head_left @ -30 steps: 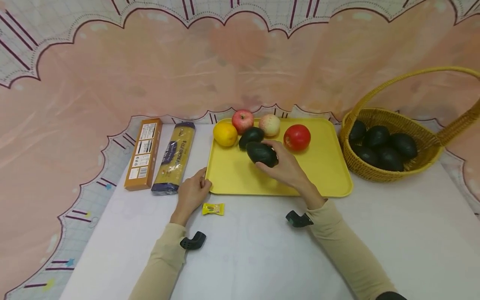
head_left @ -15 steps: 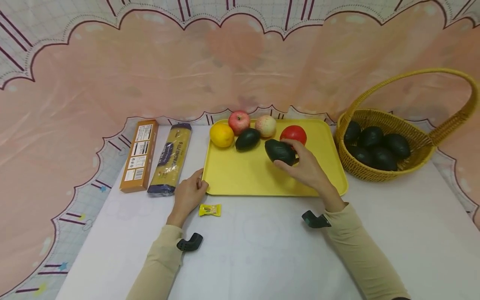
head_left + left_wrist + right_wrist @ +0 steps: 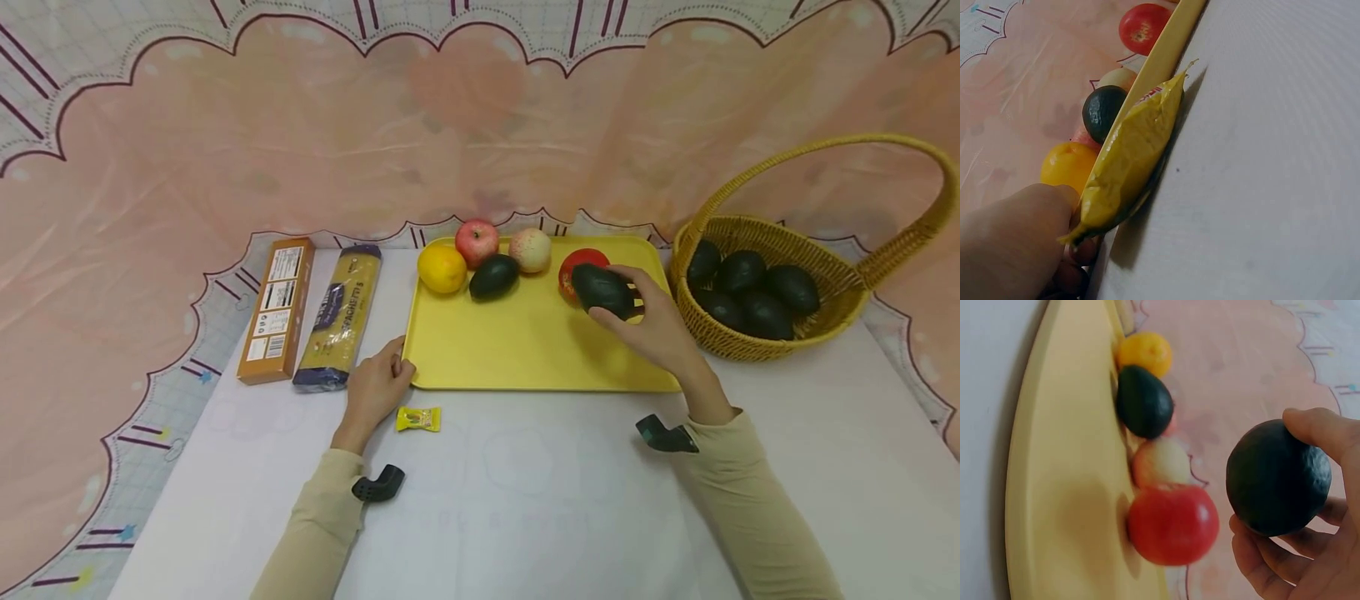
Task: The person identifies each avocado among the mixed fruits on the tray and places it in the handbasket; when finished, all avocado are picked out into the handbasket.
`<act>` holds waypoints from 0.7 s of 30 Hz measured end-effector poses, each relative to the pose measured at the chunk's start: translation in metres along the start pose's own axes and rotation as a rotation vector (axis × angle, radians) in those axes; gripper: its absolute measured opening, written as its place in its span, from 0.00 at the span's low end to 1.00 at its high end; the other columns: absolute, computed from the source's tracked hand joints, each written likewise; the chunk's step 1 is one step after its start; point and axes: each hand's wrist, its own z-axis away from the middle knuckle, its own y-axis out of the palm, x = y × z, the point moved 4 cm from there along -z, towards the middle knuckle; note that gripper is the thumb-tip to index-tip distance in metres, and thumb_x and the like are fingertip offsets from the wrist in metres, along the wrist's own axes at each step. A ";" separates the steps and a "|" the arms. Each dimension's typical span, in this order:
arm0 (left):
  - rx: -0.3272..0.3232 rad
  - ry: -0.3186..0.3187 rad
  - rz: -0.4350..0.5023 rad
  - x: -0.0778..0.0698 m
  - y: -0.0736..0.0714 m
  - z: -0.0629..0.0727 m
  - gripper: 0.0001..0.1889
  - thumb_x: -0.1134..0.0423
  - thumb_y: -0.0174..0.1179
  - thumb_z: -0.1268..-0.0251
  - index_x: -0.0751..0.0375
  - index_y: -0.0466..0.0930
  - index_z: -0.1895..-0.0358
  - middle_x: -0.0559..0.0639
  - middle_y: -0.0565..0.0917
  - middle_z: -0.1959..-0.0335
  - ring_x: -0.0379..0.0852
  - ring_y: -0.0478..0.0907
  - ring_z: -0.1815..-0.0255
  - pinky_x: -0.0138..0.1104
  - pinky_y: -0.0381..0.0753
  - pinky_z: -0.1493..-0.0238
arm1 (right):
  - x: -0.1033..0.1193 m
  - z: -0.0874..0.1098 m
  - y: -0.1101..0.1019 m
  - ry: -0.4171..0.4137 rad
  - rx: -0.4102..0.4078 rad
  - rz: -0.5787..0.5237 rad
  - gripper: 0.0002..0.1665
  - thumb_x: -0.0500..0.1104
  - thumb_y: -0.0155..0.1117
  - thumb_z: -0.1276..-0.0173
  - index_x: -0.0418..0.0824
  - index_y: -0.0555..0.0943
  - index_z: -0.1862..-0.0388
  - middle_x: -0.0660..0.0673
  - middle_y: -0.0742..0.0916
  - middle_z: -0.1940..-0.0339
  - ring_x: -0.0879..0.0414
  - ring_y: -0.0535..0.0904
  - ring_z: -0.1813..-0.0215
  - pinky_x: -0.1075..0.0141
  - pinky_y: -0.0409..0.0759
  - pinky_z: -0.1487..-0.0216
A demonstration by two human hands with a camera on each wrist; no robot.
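Note:
My right hand [image 3: 663, 329] grips a dark green avocado [image 3: 602, 290] between thumb and fingers, raised over the right part of the yellow tray [image 3: 495, 354]. In the head view the avocado partly covers a red tomato [image 3: 573, 260]; the right wrist view shows the tomato [image 3: 1174, 525] apart from it. At the tray's front left corner, my left hand [image 3: 377, 387] holds the rim with curled fingers. A second avocado [image 3: 494, 277] lies on the tray beside a yellow lemon [image 3: 442, 269], a red apple [image 3: 477, 242] and a pale peach [image 3: 530, 251].
A wicker basket [image 3: 757, 348] with a tall handle stands right of the tray, with several avocados [image 3: 768, 317] inside. To the left lie a spaghetti packet [image 3: 341, 321] and an orange-brown box [image 3: 277, 310]. One small yellow wrapped candy [image 3: 418, 419] lies before the tray.
My right hand has carried the avocado rightward across the tray, from near the other avocado to in front of the tomato. My left hand has stayed at the tray corner.

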 end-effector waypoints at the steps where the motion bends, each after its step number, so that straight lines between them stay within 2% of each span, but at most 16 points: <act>1: 0.001 -0.001 -0.001 0.000 0.000 0.000 0.25 0.62 0.50 0.42 0.63 0.73 0.39 0.46 0.68 0.87 0.41 0.59 0.86 0.34 0.56 0.80 | -0.001 0.001 -0.003 0.006 -0.004 0.001 0.42 0.58 0.66 0.42 0.50 0.63 0.31 0.41 0.71 0.34 0.45 0.69 0.39 0.48 0.72 0.43; 10: 0.005 -0.009 0.007 0.003 0.000 0.002 0.25 0.62 0.50 0.41 0.63 0.73 0.39 0.46 0.68 0.87 0.41 0.59 0.86 0.34 0.56 0.80 | -0.011 0.013 -0.029 0.056 -0.034 0.064 0.43 0.59 0.65 0.42 0.49 0.62 0.30 0.37 0.73 0.35 0.41 0.70 0.42 0.43 0.70 0.44; 15: -0.004 0.005 0.008 0.003 0.001 0.002 0.25 0.62 0.50 0.41 0.63 0.73 0.39 0.46 0.67 0.87 0.41 0.58 0.87 0.33 0.55 0.80 | -0.017 0.019 -0.046 0.063 -0.050 0.111 0.43 0.58 0.65 0.41 0.49 0.61 0.29 0.36 0.73 0.37 0.42 0.72 0.49 0.48 0.72 0.50; 18: -0.003 0.006 0.004 0.003 0.001 0.001 0.25 0.62 0.50 0.41 0.62 0.73 0.39 0.46 0.66 0.87 0.41 0.57 0.87 0.33 0.54 0.81 | -0.020 0.024 -0.056 0.060 -0.055 0.130 0.43 0.57 0.65 0.41 0.51 0.61 0.29 0.36 0.73 0.36 0.42 0.71 0.49 0.49 0.71 0.50; 21: 0.002 0.005 0.004 0.002 0.000 0.000 0.25 0.62 0.50 0.41 0.62 0.73 0.38 0.45 0.66 0.87 0.41 0.57 0.87 0.33 0.54 0.81 | -0.025 0.028 -0.065 0.044 -0.058 0.131 0.42 0.54 0.66 0.40 0.51 0.61 0.29 0.36 0.73 0.36 0.40 0.72 0.46 0.44 0.70 0.48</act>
